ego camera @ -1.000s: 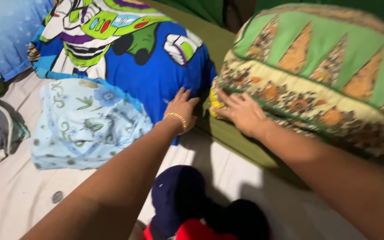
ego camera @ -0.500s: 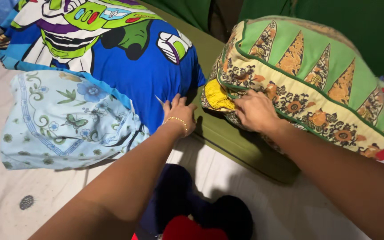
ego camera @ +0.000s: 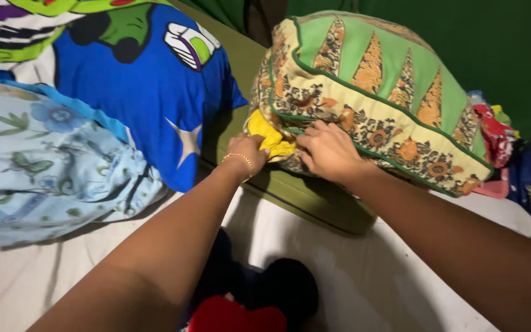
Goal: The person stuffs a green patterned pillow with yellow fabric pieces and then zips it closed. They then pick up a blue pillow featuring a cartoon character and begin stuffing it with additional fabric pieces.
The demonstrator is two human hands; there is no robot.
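Observation:
A big pillow in a green and cream patterned case (ego camera: 376, 92) lies on a dark green cushion (ego camera: 302, 197). A yellow inner part (ego camera: 264, 130) sticks out at its open left end. My left hand (ego camera: 248, 150), with a gold bracelet on the wrist, grips that yellow part. My right hand (ego camera: 327, 150) presses on the edge of the patterned case beside it, fingers curled on the fabric.
A blue cartoon-print pillow (ego camera: 149, 86) and a pale blue floral pillow (ego camera: 44, 166) lie to the left on a white sheet (ego camera: 351, 264). A dark blue and red plush toy (ego camera: 247, 301) sits at the bottom. Mixed clothes (ego camera: 511, 147) pile up at the right, against a green wall.
My left hand has moved right from the blue pillow to the yellow part at the patterned pillow's end. The view has shifted closer and to the right.

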